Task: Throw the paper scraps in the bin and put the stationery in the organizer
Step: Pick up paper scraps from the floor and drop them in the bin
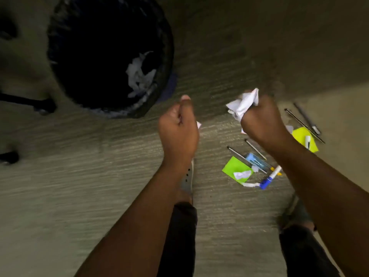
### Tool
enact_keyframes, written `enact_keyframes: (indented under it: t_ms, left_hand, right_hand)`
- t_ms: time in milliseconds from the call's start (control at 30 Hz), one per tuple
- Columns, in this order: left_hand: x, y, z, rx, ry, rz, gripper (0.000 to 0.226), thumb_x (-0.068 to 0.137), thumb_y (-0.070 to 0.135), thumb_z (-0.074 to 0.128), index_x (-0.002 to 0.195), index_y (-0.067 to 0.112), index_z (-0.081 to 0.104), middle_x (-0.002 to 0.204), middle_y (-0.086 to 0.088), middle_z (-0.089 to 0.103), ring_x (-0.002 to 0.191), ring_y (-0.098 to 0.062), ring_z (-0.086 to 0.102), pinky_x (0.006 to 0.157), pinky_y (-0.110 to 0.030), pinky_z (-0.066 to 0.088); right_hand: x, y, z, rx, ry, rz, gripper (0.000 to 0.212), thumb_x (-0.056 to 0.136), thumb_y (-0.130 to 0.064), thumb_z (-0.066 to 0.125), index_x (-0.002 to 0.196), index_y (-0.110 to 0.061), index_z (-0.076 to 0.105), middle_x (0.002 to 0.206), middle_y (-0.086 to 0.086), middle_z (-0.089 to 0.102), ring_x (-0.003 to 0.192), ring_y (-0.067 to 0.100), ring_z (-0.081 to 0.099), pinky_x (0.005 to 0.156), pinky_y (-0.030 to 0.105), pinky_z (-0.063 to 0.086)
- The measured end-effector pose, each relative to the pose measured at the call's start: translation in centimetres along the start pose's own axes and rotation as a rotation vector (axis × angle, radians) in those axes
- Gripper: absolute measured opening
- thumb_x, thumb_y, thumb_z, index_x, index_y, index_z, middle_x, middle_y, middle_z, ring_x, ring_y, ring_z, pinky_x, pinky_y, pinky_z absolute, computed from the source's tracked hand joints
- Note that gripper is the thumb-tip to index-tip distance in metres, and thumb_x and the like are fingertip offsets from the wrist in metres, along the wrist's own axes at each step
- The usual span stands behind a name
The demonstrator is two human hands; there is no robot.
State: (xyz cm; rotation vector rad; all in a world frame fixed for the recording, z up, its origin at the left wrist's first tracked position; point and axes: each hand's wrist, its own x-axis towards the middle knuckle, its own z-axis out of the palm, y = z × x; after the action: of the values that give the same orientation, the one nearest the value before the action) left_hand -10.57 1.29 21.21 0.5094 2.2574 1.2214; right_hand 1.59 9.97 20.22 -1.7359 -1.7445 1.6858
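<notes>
A black bin (65, 80) with a dark liner stands on the floor at upper left, white paper scraps (139, 74) inside it. My right hand (263, 122) is closed around crumpled white paper (242, 104), right of the bin. My left hand (177, 130) is a fist with the thumb up; a small pale scrap (198, 124) shows at its edge. On the floor lie a green note (235, 168) with a white scrap (242, 174), a yellow note (304, 136), pencils (255, 149), a blue-capped marker (268, 179) and a blue box (254, 159).
Two dark pens (305, 122) lie beside the yellow note, with a small white tube (307, 141) on it. My legs and feet (187, 182) stand on the grey carpet. Black chair-base legs (28, 102) reach in from the left edge.
</notes>
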Motion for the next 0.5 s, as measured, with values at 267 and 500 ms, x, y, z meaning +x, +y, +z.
enact_keyframes:
  t_ms: [267, 500]
  left_hand:
    - [11.8, 3.7, -9.7, 0.044, 0.360, 0.187, 0.057, 0.102, 0.037, 0.032, 0.056, 0.008, 0.047, 0.048, -0.002, 0.051, 0.044, -0.011, 0.051, 0.049, -0.026, 0.043]
    - [16.6, 1.5, -11.0, 0.122, 0.127, -0.052, 0.055, 0.101, 0.048, 0.022, 0.104, 0.016, 0.067, 0.094, 0.004, 0.071, 0.088, -0.004, 0.065, 0.081, -0.027, 0.051]
  right_hand:
    - [5.0, -17.5, 12.1, -0.315, -0.011, -0.551, 0.030, 0.093, -0.015, 0.049, 0.120, -0.003, 0.053, 0.120, 0.015, 0.058, 0.108, 0.027, 0.056, 0.068, 0.017, 0.028]
    - [8.1, -18.9, 17.5, -0.365, -0.345, -0.397, 0.068, 0.089, -0.033, 0.062, 0.142, -0.017, 0.023, 0.147, 0.011, 0.024, 0.129, 0.027, 0.039, 0.096, 0.032, 0.042]
